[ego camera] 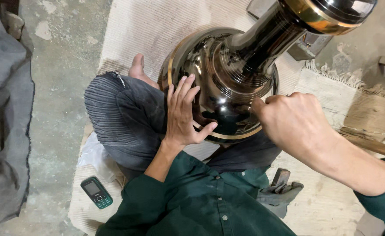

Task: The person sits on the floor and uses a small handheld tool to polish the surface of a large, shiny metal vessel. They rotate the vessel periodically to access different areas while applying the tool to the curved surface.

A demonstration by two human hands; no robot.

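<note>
A large, dark, glossy metal vase (232,70) with brass-coloured bands lies tilted across my lap, its narrow neck and flared mouth pointing up to the right. My left hand (183,111) rests flat on the round body, fingers spread, steadying it. My right hand (293,118) is closed in a fist against the lower right of the body; whatever small tool it may grip is hidden inside the fist. I sit cross-legged in grey trousers and a dark green shirt, one bare foot (138,70) showing beside the vase.
A small green mobile phone (96,192) lies on the pale woven mat (140,26) at lower left. A grey rag with a metal tool (280,188) sits by my right knee. Dark cloth (4,122) covers the concrete floor at left. Wooden and metal pieces lie at right.
</note>
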